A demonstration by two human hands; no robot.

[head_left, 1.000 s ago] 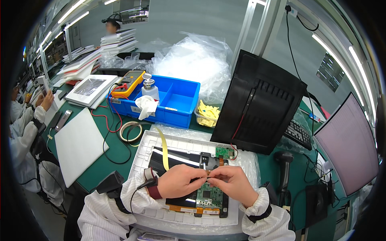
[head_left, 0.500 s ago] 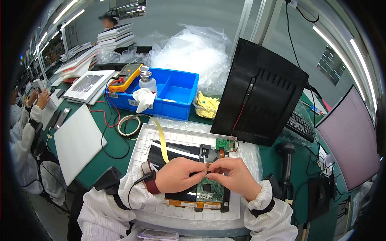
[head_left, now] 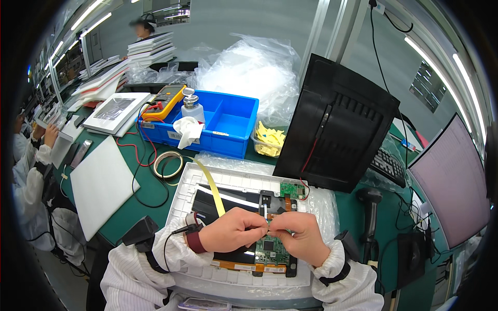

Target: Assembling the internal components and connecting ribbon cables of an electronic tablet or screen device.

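My left hand (head_left: 233,230) and my right hand (head_left: 301,234) meet over a green circuit board (head_left: 271,249) in an open white panel housing (head_left: 181,196). Thumb and forefinger of each are pinched together, fingertips nearly touching. A narrow white strip (head_left: 265,210), perhaps a flat cable, runs from a black part down to the fingertips; what they grip is hidden. Behind my left hand, yellow tape (head_left: 213,189) extends from a roll (head_left: 168,165). A wrist strap (head_left: 194,238) with a black cord is around my left wrist. An orange flex strip (head_left: 244,266) lies along the board's near edge.
Behind the housing stand a blue divided bin (head_left: 228,137), a multimeter (head_left: 168,101), a pump bottle (head_left: 192,109) and a tub of yellow pieces (head_left: 270,139). A black panel (head_left: 337,124) leans at right, near a scanner (head_left: 369,212) and monitor (head_left: 454,179). A co-worker's hand (head_left: 51,136) shows far left.
My right fingers have shifted slightly and curled closer to the left fingertips. More of the white strip and the orange flex above them now shows. The whole view has shifted a little.
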